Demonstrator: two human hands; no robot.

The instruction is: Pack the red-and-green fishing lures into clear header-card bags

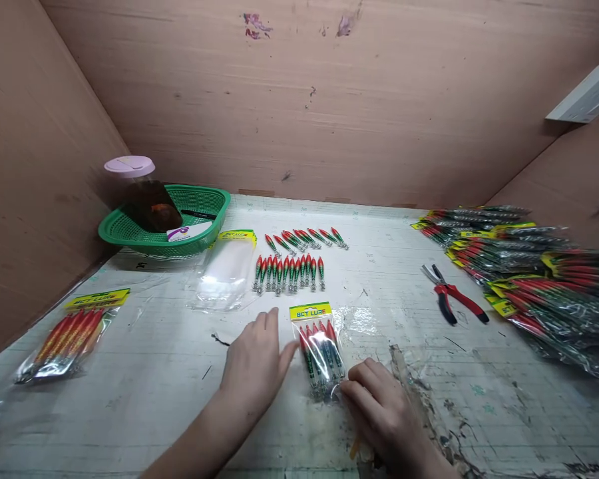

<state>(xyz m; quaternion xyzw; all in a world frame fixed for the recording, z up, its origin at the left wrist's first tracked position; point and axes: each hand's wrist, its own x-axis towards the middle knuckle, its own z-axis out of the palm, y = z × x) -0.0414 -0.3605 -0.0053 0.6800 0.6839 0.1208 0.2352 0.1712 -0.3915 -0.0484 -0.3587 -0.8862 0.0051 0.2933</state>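
Note:
A clear plastic packet of red-and-green fishing lures (322,352) lies on the table in front of me, its yellow header card pointing away. My left hand (257,352) is just left of it, holding nothing, with fingers stretched forward and the thumb reaching towards the packet's left edge. At the packet's lower right corner, the curled fingers of my right hand (384,406) pinch the plastic. Beyond the packet sit two rows of loose lures, a nearer row (292,271) and a farther row (304,238). Empty clear bags (224,273) with yellow headers are stacked left of the rows.
Red-handled pliers (452,299) lie to the right, before a heap of filled lure packets (549,299). Far left is a packet of red-orange lures (72,336). A green basket (222,206) holds a pink-lidded jar (147,199). Cardboard walls (329,133) enclose the table.

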